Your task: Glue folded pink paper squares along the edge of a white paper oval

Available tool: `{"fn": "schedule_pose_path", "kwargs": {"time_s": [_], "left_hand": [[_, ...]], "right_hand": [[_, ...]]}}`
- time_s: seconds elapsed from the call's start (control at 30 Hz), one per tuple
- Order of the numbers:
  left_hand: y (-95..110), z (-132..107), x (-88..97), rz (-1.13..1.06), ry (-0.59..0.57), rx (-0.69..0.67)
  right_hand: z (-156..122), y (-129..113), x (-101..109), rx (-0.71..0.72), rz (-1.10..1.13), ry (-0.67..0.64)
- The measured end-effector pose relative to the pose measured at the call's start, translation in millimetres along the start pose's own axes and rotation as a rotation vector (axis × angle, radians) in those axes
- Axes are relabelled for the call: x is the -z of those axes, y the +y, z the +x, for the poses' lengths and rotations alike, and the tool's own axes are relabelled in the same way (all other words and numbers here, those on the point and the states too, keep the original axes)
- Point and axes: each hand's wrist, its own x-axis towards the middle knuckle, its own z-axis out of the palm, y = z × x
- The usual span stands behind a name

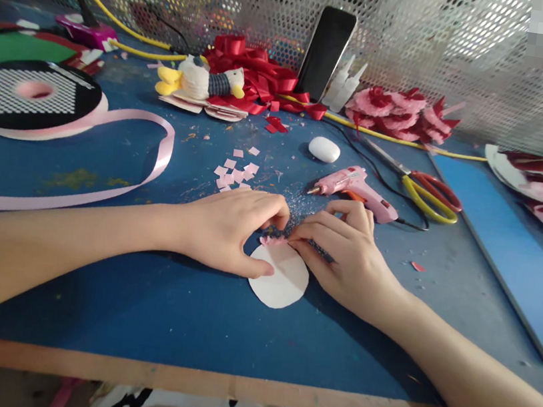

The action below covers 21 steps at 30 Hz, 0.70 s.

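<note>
A white paper disc (281,280) lies flat on the blue table (147,300). My left hand (227,228) rests on its left edge, thumb pressed on the disc, fingertips pinched at a small pink ribbon piece (272,239) on the disc's far rim. My right hand (345,254) comes in from the right, its fingers curled and pinching the same pink piece from the other side. Both hands meet at the top of the disc.
A pink glue gun (354,189) lies just behind my right hand, scissors (429,192) to its right. Cut pink squares (235,173), a pink ribbon spool (31,99) with a loose tail, red ribbon (254,70), a phone (325,53), pink flowers (395,113), a white oval (324,149).
</note>
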Motion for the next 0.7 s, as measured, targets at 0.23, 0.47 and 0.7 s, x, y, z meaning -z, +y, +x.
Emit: {"fn": "schedule_pose_path", "kwargs": {"time_s": [0.23,0.47,0.7], "left_hand": [[0,0,0.2,-0.008,-0.002,0.001],[0,0,1.6,0.001,-0.013,0.004],[-1,0,0.4,0.023,-0.011,-0.031]], "right_hand": [[0,1,-1,-0.014,0.029,-0.031],[1,4,4,-0.03,0.063,0.023],[-1,-5,14,-0.075,0.126,0.001]]}}
